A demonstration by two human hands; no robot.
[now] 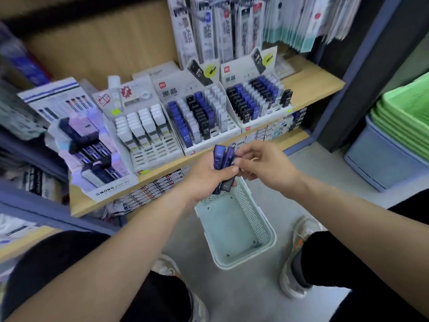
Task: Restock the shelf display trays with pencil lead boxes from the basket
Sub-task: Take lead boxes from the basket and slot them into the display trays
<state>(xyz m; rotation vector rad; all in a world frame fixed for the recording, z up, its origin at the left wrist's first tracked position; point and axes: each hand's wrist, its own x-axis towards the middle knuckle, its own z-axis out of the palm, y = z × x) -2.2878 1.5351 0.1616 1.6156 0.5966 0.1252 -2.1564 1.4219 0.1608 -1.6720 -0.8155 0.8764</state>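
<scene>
Left hand (pixel 206 176) clamping bundle of pencil lead boxes (pixel 220 156); right hand (pixel 263 162) fingers pinching one box. Likely light, rigid, slippery; grip long sides.

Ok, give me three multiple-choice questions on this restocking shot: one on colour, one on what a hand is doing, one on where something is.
1. The left hand holds boxes of which colour?
A red
B mostly blue
C yellow

2. The right hand is:
A pinching a box in the bunch
B hanging loose, away from the boxes
C curled into an empty fist

3. Where is the basket?
A hanging from the left hand
B on the floor between the shoes
C in the right hand

Answers:
1 B, the bunch is blue with a dark box among it.
2 A, its fingers meet on a box.
3 B, it stands on the floor below both hands.
</scene>
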